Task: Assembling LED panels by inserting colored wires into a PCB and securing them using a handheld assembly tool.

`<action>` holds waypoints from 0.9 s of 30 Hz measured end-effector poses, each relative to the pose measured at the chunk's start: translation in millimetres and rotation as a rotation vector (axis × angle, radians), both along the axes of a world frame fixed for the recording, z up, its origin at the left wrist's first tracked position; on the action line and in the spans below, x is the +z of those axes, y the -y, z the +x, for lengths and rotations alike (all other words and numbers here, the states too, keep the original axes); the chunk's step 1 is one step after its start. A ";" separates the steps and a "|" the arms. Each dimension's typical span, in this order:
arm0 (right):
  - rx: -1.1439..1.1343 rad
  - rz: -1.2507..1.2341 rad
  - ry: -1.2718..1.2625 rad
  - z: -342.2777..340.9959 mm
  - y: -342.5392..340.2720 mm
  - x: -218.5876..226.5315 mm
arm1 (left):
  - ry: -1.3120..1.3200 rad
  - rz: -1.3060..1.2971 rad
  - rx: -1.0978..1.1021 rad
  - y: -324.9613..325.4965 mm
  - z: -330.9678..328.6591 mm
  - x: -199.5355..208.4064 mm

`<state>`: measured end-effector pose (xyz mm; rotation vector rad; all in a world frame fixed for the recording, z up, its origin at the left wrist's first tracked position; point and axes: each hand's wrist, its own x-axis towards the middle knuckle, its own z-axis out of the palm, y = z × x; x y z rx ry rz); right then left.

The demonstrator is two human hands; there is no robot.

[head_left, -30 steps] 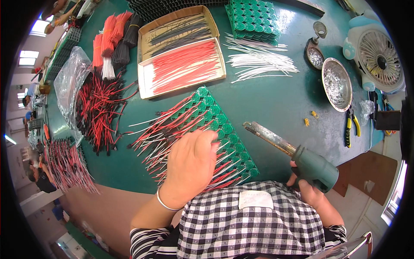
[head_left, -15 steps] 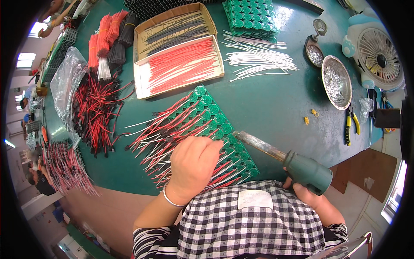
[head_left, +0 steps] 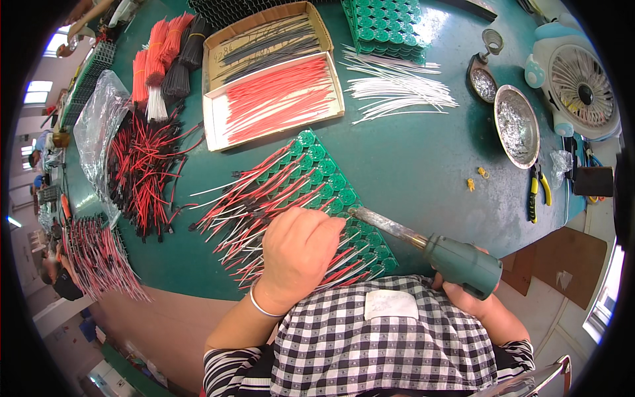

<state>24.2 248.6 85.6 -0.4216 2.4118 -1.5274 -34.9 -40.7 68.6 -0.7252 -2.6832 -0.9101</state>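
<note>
My left hand point(head_left: 299, 248) is closed in a pinch over a panel of round green circuit boards point(head_left: 345, 197); what its fingertips hold is hidden. Red, white and black wires point(head_left: 241, 218) fan out to the left from the panel, some passing under that hand. My right hand point(head_left: 465, 299) is wrapped around the dark green handle of a soldering iron point(head_left: 397, 229). The iron's thick metal barrel points left, and its tip is at the panel just beside my left fingertips.
Behind the panel lie a cardboard box of red and black wires point(head_left: 278, 99), white wires point(head_left: 397, 89) and stacked green panels point(head_left: 383, 30). A metal bowl point(head_left: 516, 126), pliers point(head_left: 534, 195) and a fan point(head_left: 582, 86) are at right. Red-black wire bundles point(head_left: 145, 172) are at left.
The soldering iron has shifted left with my right hand, bringing its tip further over the panel. My left hand stays almost in place, still pinched.
</note>
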 end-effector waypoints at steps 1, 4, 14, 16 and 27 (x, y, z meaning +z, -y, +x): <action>0.003 0.008 0.002 -0.4 0.4 1.1 | 0.004 0.000 -0.001 -0.1 -0.3 0.2; 0.022 0.040 -0.008 -2.3 1.2 3.4 | 0.013 0.009 -0.001 0.5 -0.2 -0.8; 0.050 0.103 -0.059 -5.1 -0.4 9.6 | 0.026 -0.010 -0.004 0.2 0.0 0.5; 0.061 0.061 -0.047 -9.0 -2.7 16.2 | 0.031 -0.015 -0.005 0.4 0.0 1.3; 0.037 0.014 0.020 -6.8 -2.3 16.3 | 0.026 0.027 0.005 -0.6 1.0 -0.4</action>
